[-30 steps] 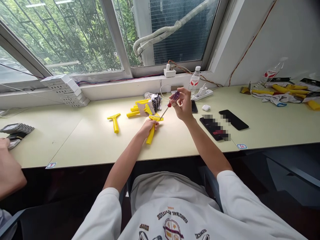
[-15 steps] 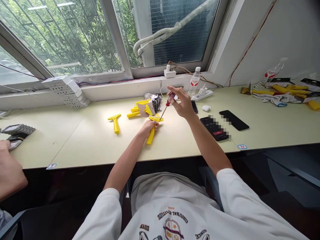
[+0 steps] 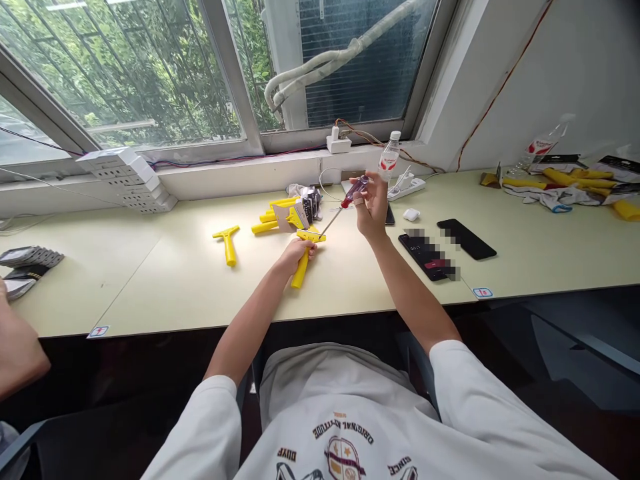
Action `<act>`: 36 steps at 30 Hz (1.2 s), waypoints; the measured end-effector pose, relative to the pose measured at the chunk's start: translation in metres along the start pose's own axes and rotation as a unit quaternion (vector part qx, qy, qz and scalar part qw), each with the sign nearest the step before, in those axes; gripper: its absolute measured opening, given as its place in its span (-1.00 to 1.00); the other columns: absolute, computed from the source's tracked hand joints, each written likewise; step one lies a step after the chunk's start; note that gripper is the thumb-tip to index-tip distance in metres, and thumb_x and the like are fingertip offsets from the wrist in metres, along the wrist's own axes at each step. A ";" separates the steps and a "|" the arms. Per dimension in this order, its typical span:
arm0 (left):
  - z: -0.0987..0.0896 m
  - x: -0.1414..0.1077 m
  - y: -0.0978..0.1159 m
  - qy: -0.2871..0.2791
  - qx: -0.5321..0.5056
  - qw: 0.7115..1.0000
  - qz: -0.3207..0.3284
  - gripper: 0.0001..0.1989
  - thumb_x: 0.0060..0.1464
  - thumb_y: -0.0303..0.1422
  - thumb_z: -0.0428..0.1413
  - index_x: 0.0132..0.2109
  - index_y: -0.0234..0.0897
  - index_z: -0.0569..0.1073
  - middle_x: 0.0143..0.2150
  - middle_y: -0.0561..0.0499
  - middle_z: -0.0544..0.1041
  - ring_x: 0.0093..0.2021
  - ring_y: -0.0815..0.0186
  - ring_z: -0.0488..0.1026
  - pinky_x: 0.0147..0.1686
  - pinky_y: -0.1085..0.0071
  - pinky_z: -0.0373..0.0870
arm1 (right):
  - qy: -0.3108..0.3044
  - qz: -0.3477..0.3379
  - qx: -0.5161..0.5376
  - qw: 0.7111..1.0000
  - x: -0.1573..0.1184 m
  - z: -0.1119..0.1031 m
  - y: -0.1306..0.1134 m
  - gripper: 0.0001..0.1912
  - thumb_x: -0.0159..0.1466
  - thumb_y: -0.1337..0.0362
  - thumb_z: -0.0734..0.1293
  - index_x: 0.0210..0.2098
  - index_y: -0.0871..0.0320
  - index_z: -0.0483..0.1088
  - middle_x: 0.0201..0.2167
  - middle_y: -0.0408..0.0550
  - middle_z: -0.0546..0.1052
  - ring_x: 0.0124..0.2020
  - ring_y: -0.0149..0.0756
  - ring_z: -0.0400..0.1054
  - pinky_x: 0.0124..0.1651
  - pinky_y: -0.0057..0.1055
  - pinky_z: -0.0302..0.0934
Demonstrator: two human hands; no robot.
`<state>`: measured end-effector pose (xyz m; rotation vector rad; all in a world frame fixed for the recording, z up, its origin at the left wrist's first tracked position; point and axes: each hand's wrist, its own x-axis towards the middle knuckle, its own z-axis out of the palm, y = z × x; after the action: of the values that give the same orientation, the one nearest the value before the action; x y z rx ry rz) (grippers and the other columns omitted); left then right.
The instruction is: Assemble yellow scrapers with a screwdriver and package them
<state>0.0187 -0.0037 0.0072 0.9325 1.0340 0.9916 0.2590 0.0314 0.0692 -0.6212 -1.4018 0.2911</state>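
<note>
My left hand (image 3: 299, 253) is wrapped round a yellow scraper (image 3: 301, 272), just below its wide head. A screwdriver (image 3: 354, 193) with a red and purple see-through handle is in the fingers of my right hand (image 3: 373, 208). Its shaft slants down to the left, and the tip is at the right part of the scraper's head; whether it sits in a screw is too small to tell. Behind my left hand lies a pile of yellow scrapers (image 3: 267, 223) with blades and dark packets. To the left, another yellow scraper (image 3: 229, 247) rests by itself on the table.
Two phones (image 3: 467, 239) lie at the right, near a white earphone case (image 3: 411, 215). A water bottle (image 3: 389, 157) and a power strip (image 3: 407, 186) stand behind my right hand. White boxes (image 3: 130, 179) are stacked by the window. Another person's arm (image 3: 20, 347) reaches in at far left.
My right hand has shifted right and lower round the screwdriver handle, so the screwdriver leans more to the right. The tip stays at the scraper head. My left hand keeps its grip.
</note>
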 end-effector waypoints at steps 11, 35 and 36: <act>0.002 0.000 0.000 0.003 -0.003 1.000 0.001 -0.73 0.10 -0.59 0.31 -0.14 -0.28 0.42 -0.32 -0.02 0.56 -0.53 0.46 0.37 -0.52 0.48 0.32 | 0.042 -0.019 -0.051 0.998 -0.009 -0.002 0.010 -0.29 0.35 -0.29 0.48 0.36 -0.18 0.33 0.01 0.00 0.60 -0.07 -0.07 0.58 -0.06 -0.08 0.55; 0.001 0.001 -0.001 -0.004 -0.004 1.000 0.002 -0.79 0.16 -0.60 0.30 -0.14 -0.32 0.45 -0.34 -0.03 0.55 -0.54 0.47 0.34 -0.50 0.48 0.31 | 0.044 -0.050 -0.060 0.996 -0.014 -0.002 0.019 -0.27 0.41 -0.31 0.41 0.39 -0.14 0.24 0.18 0.06 0.53 0.02 -0.08 0.58 -0.14 -0.16 0.55; 0.001 0.001 -0.001 -0.004 -0.002 1.000 0.003 -0.80 0.16 -0.61 0.29 -0.14 -0.33 0.45 -0.33 -0.03 0.55 -0.53 0.47 0.34 -0.50 0.48 0.32 | 0.058 -0.048 -0.065 0.995 -0.014 -0.002 0.019 -0.28 0.40 -0.29 0.42 0.38 -0.13 0.27 0.17 0.06 0.53 0.00 -0.10 0.58 -0.15 -0.17 0.54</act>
<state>0.0203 -0.0031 0.0060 0.9356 1.0231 0.9948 0.2618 0.0387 0.0467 -0.6645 -1.3423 0.0861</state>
